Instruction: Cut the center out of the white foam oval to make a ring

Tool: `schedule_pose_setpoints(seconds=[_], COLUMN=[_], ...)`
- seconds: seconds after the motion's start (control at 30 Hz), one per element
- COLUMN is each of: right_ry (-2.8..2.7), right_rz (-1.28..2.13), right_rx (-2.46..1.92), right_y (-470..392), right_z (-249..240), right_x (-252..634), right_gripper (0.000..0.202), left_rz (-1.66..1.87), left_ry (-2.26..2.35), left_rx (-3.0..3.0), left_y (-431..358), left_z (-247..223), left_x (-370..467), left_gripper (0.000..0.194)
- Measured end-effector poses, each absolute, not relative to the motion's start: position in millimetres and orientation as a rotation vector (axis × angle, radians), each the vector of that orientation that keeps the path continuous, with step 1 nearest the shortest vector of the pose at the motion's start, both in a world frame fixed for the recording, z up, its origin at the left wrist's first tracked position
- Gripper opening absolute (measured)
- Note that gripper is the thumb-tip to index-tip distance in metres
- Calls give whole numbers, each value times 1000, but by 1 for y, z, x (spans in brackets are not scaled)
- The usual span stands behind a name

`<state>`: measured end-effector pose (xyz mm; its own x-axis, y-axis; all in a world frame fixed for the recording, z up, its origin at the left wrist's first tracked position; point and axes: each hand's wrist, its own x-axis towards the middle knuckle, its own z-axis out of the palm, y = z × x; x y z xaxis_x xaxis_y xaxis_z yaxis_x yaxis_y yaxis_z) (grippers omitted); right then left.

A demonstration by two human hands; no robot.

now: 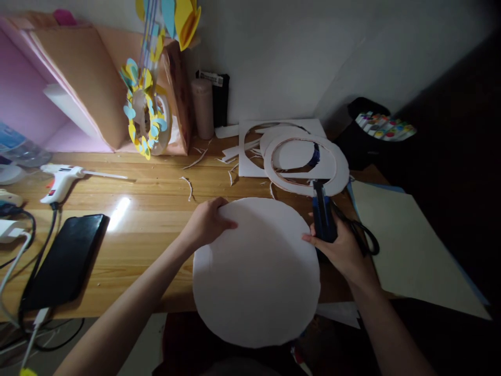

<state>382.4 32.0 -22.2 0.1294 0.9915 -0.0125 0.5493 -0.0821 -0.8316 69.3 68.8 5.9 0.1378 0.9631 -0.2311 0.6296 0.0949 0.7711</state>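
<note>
A white round board is held up in front of me, its lower part past the table's front edge. My left hand pinches its upper left rim, thumb on the face and fingers behind. At the upper right rim, my right hand is closed round a blue and black utility knife that points away from me. The right thumb also touches the board's edge. Just beyond the knife lies a white ring, over a square white sheet with a round hole.
On the wooden table lie a glue gun, a black power bank or phone with cables, and thin offcuts. Behind stand a pink bottle and a flower-trimmed ornament. Markers and pale sheets are at right.
</note>
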Motion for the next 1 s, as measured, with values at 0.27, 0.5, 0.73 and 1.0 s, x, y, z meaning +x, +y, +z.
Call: schedule_pose_setpoints(seconds=[0.27,0.5,0.73,1.0], right_ry=[-1566,-1590,-1563,-1722], right_rz=[950,911,950,942], right_rx=[-1570,-1553,-1536,-1560], right_y=[45,50,52,57], right_z=[-8,-10,-11,4], right_x=[372,369,370,359], right_gripper=[48,50,50,63], left_rz=[328,397,322,282], left_ry=[1253,1439,1348,1152], left_rx=[1751,1817,1897,1946], left_y=[95,92,97,115], left_z=[21,17,20,16], left_x=[73,93,88,119], left_gripper=[33,18,31,31])
